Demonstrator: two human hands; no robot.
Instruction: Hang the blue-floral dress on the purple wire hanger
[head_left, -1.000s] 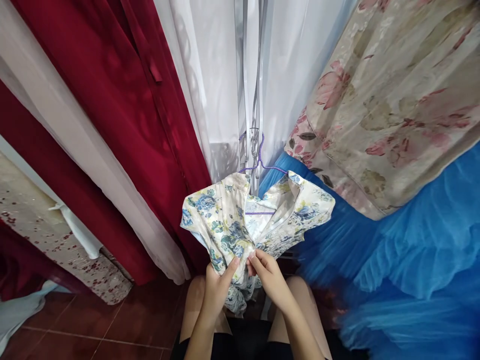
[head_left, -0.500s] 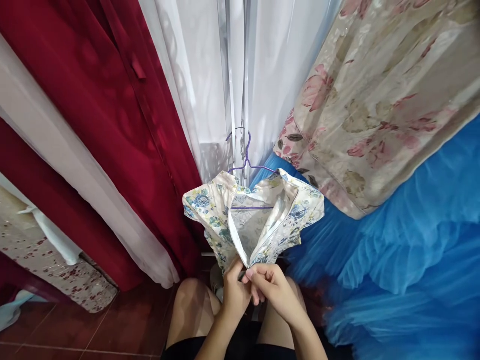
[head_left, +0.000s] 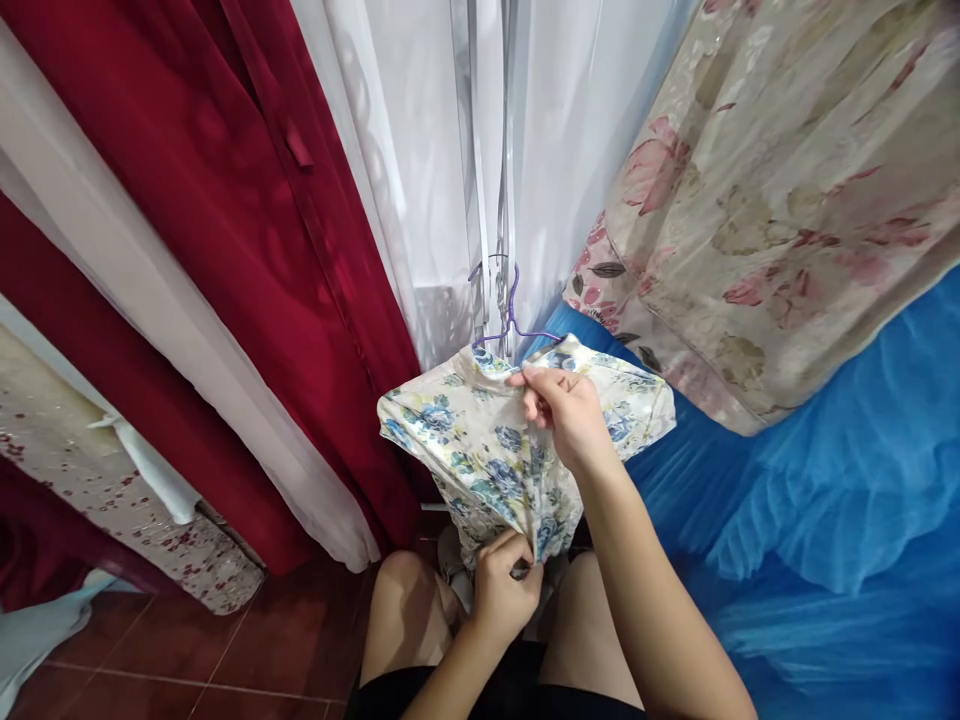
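A short-sleeved white dress (head_left: 487,440) with blue, green and yellow flowers hangs on a purple wire hanger (head_left: 513,310) before me. Its opening is closed along the middle, up to the neckline. Low on this seam, my left hand (head_left: 508,590) pinches the cloth and draws it down. My right hand (head_left: 570,410) is closed at the top of the closure, just below the collar, with thumb and forefinger pinched together. Those fingers hide the zipper pull. Below the dress, its lower part is hidden behind my hands and knees.
White ribbons (head_left: 480,150) hang down in front of a white gown (head_left: 420,120). Deep red fabric (head_left: 225,200) hangs to the left. On the right are a floral cream gown (head_left: 787,200) and ruffled blue tulle (head_left: 825,470). Red tiles (head_left: 277,640) cover the floor.
My right hand has moved up from beside my left hand to the neckline. The V-shaped opening of the dress has closed. My left hand stays low on the cloth.
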